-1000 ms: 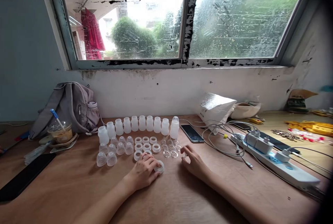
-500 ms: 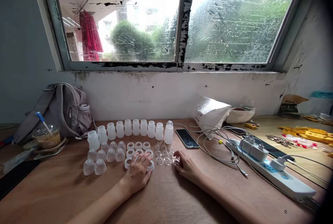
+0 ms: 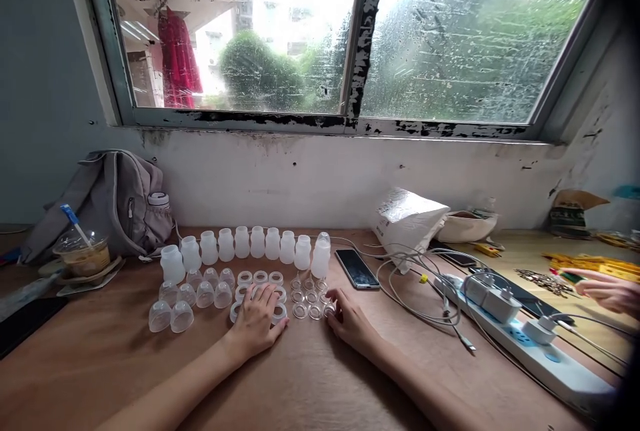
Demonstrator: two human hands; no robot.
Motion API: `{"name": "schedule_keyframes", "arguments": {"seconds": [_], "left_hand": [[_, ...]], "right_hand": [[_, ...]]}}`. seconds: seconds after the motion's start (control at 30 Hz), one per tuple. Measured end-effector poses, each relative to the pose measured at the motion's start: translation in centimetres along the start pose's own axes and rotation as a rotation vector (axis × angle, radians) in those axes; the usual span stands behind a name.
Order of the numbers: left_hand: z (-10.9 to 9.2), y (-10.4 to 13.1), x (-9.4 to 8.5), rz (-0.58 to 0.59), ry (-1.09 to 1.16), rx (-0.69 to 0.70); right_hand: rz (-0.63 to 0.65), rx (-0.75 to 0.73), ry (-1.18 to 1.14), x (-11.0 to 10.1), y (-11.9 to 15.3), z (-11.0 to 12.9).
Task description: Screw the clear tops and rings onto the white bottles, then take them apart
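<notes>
Head: wide left grip [image 3: 255, 321] on rings [image 3: 260, 282]

The left hand [image 3: 257, 317] covers part of the white rings [image 3: 245, 277], so their full count cannot be told. The right hand's [image 3: 350, 317] fingers hide part of one clear ring [image 3: 329, 310]. The right edge cuts off a co-worker's hand [image 3: 607, 292]; the left edge cuts the black slab [image 3: 33, 324]. The small brown pieces [image 3: 545, 280] are too tiny to identify.

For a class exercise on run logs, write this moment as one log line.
left hand: over white rings | right hand: fingers at clear rings | bottles: upright, behind | domes: left of white rings
</notes>
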State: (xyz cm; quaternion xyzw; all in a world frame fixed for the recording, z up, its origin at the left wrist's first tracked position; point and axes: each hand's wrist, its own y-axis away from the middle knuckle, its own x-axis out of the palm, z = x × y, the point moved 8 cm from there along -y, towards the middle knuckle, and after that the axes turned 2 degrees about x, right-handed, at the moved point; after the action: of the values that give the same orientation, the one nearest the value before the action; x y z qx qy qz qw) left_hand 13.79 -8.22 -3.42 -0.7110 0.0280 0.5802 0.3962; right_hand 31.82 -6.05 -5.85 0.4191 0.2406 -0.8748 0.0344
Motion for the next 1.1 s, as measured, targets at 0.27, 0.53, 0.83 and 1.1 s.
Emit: {"name": "schedule_keyframes", "arguments": {"seconds": [0.27, 0.53, 0.83, 1.1], "left_hand": [[0.5, 0.0, 0.4, 0.014, 0.003, -0.042], [0.6, 0.2, 0.5, 0.040, 0.010, -0.049], [0.3, 1.2, -1.1, -0.032, 0.035, 0.018], [0.4, 3.1, -3.5, -0.152, 0.068, 0.100]], "right_hand": [[-0.020, 0.006, -0.041, -0.5, 0.1, 0.2], [-0.131, -0.028, -0.020, -2.4, -1.0, 0.4], [-0.202, 0.417, -0.107, -3.1, -7.5, -3.5], [-0.247, 0.463, -0.162, -1.9, -8.1, -4.3]]}}
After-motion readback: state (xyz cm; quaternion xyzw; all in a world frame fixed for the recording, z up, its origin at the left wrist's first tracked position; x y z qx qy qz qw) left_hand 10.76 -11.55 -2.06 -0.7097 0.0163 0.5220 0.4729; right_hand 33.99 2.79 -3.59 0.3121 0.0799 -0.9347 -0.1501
